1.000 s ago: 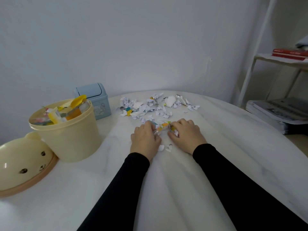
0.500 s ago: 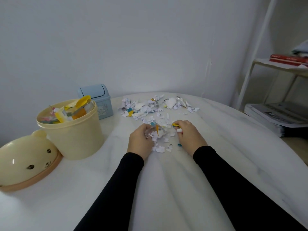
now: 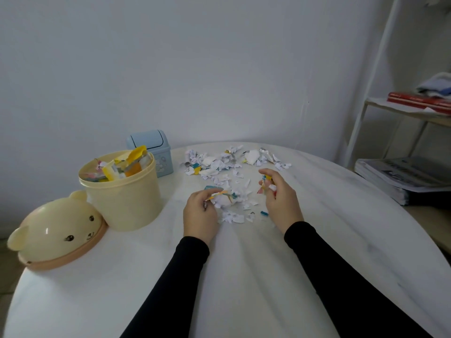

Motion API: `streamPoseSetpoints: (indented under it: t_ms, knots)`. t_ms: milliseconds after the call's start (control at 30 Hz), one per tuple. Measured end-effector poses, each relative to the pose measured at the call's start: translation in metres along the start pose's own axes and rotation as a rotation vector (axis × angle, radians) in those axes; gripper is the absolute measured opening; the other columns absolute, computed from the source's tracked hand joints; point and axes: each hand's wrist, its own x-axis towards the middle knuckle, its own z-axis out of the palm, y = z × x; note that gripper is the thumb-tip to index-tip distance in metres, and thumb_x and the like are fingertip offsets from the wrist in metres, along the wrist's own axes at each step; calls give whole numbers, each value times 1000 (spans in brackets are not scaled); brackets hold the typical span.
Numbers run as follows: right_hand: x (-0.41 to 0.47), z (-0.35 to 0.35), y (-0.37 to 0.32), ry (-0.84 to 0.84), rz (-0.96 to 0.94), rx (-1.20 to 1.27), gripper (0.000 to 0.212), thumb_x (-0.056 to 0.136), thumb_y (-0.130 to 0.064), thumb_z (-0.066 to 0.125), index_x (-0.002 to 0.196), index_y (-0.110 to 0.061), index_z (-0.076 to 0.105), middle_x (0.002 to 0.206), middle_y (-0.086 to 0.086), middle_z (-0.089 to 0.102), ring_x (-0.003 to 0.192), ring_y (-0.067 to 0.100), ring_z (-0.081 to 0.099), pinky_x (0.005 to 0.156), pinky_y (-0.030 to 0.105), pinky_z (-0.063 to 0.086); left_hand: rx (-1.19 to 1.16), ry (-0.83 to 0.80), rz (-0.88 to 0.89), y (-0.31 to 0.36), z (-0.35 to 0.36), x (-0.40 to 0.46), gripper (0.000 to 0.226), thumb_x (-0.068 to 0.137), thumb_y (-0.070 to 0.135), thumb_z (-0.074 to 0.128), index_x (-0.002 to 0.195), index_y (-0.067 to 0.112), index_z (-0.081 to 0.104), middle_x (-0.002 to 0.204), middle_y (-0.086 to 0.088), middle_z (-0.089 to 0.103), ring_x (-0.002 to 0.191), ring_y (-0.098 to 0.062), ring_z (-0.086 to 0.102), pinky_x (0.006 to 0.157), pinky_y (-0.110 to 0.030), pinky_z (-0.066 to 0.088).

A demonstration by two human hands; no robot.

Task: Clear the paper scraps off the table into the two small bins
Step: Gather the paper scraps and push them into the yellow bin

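White and coloured paper scraps [image 3: 220,164] lie in a pile at the far middle of the white round table [image 3: 244,276]. More scraps [image 3: 234,217] sit between my hands. My left hand [image 3: 200,215] is shut on a bunch of scraps near the table's middle. A little to the right, my right hand [image 3: 280,198] is raised slightly and pinches a few coloured scraps. A cream round bin [image 3: 122,191], open and filled with wrappers and paper, stands at the left. Behind it is a small blue bin [image 3: 152,147] with its swing lid closed.
The cream bin's bear-face lid [image 3: 58,230] lies at the table's left edge. A white shelf frame [image 3: 380,76] with red books [image 3: 419,100] stands at the right. A stack of magazines [image 3: 402,176] lies beyond the table's right edge.
My hands, which were together raking scraps, have pulled apart. Each now holds scraps, and the right one has lifted off the table.
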Motion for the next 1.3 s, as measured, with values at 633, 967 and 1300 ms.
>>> streamPoseSetpoints:
  t_ms: [633, 967, 1300]
  knots:
    - [42, 22, -113, 6, -87, 233, 36, 97, -3, 35, 120, -23, 54, 95, -1, 57, 69, -16, 53, 60, 0, 38, -103, -9, 184, 116, -86, 46, 32, 92, -1, 43, 106, 12, 69, 84, 6, 64, 69, -3, 54, 53, 0, 39]
    - [65, 71, -186, -65, -154, 371, 32, 99, -6, 35, 120, -23, 53, 94, -2, 59, 83, 5, 58, 70, 10, 42, -58, 139, 253, 145, -151, 80, 37, 89, -4, 40, 97, 19, 68, 77, 6, 61, 67, -8, 51, 59, -15, 40]
    - [63, 132, -235, -100, -102, 572, 31, 102, -15, 33, 124, -28, 51, 111, -10, 55, 102, 8, 57, 72, 4, 42, 112, 225, 176, 111, -186, 101, 36, 87, -5, 41, 107, 11, 68, 97, -8, 65, 80, -16, 54, 66, -20, 41]
